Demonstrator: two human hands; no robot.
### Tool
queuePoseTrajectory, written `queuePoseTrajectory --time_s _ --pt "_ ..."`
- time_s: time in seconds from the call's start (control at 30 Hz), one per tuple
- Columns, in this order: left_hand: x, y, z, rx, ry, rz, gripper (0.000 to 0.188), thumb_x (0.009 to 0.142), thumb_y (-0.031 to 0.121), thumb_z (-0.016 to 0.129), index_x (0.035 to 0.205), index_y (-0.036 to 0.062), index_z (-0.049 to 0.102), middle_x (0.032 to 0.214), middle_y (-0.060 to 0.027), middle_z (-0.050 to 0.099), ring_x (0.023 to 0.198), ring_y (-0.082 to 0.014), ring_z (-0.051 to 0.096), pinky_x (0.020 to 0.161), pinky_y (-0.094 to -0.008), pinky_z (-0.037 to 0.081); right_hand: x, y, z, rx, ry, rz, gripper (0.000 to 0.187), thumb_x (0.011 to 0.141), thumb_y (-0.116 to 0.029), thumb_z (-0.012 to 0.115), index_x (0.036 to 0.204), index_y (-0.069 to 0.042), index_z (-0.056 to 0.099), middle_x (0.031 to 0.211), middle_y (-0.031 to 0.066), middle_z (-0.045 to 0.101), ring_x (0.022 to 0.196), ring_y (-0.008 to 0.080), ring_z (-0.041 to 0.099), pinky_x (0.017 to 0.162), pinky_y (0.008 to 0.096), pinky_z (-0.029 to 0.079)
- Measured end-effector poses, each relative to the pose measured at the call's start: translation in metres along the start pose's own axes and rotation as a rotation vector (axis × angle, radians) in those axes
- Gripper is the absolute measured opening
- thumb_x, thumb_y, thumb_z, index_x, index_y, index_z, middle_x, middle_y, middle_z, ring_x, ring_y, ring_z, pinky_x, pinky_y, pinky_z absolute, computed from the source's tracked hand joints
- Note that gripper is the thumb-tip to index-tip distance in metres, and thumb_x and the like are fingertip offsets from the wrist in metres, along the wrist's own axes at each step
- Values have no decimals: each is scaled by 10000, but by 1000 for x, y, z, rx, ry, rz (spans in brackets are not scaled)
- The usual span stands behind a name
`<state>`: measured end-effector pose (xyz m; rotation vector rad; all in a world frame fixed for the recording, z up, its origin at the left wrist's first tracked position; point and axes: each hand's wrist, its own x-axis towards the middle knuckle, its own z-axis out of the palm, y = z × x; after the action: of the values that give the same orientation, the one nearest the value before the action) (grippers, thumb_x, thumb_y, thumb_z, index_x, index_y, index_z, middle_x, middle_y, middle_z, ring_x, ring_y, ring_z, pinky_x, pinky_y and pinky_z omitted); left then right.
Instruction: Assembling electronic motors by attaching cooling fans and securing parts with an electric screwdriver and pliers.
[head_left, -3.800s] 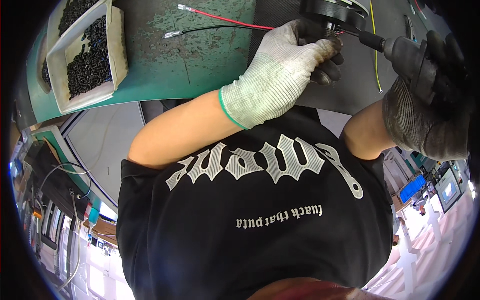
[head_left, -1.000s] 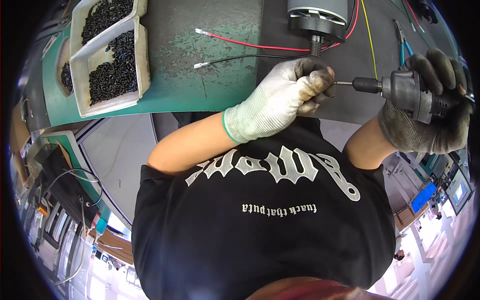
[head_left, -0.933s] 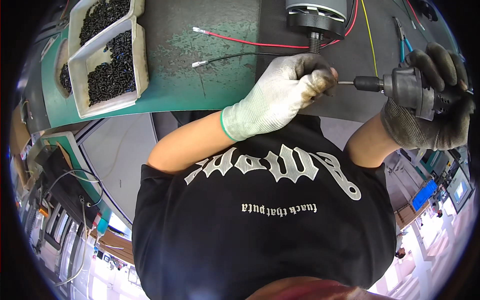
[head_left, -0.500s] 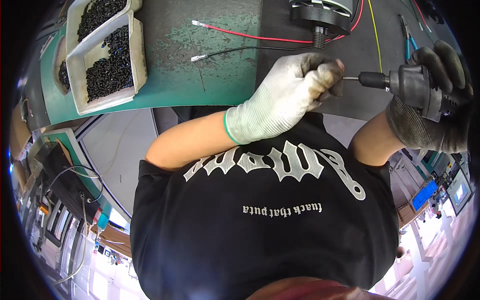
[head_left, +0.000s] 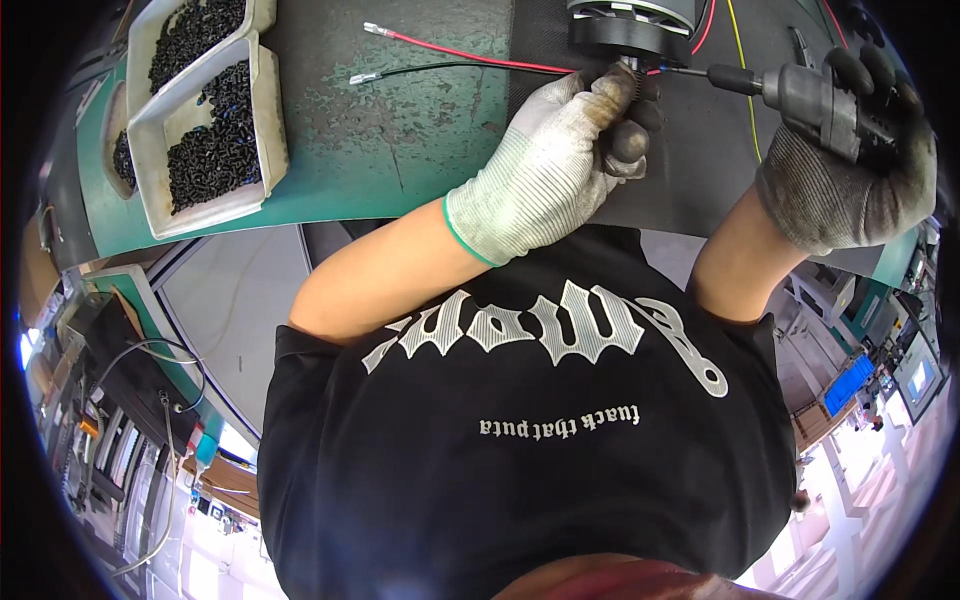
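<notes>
At the top centre lies a motor (head_left: 630, 32) with a black end and a short threaded shaft pointing toward me. My left hand (head_left: 565, 155), in a soiled white glove, has its fingers closed around the shaft end, which they mostly cover. In a dark, worn glove, my right hand (head_left: 850, 190) grips a black power screwdriver (head_left: 805, 98). Its thin bit (head_left: 690, 71) points left, with its tip beside the shaft and my left fingertips. Whether the tip touches the shaft, I cannot tell. A small blue spot shows near the tip.
White bins (head_left: 200, 215) of small black screws stand at the left of the green worn bench (head_left: 400, 185). Red (head_left: 430, 46) and black (head_left: 430, 67) leads extend left from the motor. A yellow wire (head_left: 745, 60) runs between motor and screwdriver. Pliers (head_left: 800, 45) lie at the upper right.
My left hand has moved forward from the bit's tip to the motor shaft. The screwdriver has moved forward and slightly left, its bit now at the shaft.
</notes>
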<state>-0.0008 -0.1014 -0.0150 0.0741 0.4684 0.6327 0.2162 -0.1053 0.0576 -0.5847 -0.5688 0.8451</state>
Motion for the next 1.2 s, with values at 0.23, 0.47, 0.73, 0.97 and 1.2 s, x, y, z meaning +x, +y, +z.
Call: queuePoseTrajectory --time_s 0.23,0.47,0.73,0.97,1.2 --pt "0 3 3 52 38 -36 296 1001 284 529 1084 2 564 925 -64 598 649 -80 431 616 -243 388 -9 15 18 -41 20 -40 175 821 -159 580 907 -12 623 903 107 619 834 258 587 768 419 505" --pt "0 2 3 52 53 -26 297 1004 284 530 1040 -7 575 826 -74 623 633 -87 560 603 -228 475 -19 23 25 -87 54 -70 191 837 -173 569 910 -8 631 909 120 631 841 276 604 782 447 515" --pt "-3 6 7 162 99 1 277 1011 266 515 1033 -5 565 836 -90 624 662 -111 571 619 -244 489 -25 30 21 -139 102 -96 213 855 -190 556 913 -3 641 916 134 644 848 298 623 800 479 527" --pt "1 6 4 182 68 -19 258 1014 246 507 1027 -6 563 842 -88 626 676 -120 580 630 -258 496 -29 34 21 -180 133 -130 235 871 -204 545 916 2 649 922 146 656 855 316 639 814 506 537" --pt "3 2 3 285 52 -2 295 988 286 556 993 -7 577 830 -78 632 640 -109 579 601 -249 487 -12 19 15 -202 116 -258 258 887 -218 534 919 6 658 928 158 668 861 335 656 829 534 547"
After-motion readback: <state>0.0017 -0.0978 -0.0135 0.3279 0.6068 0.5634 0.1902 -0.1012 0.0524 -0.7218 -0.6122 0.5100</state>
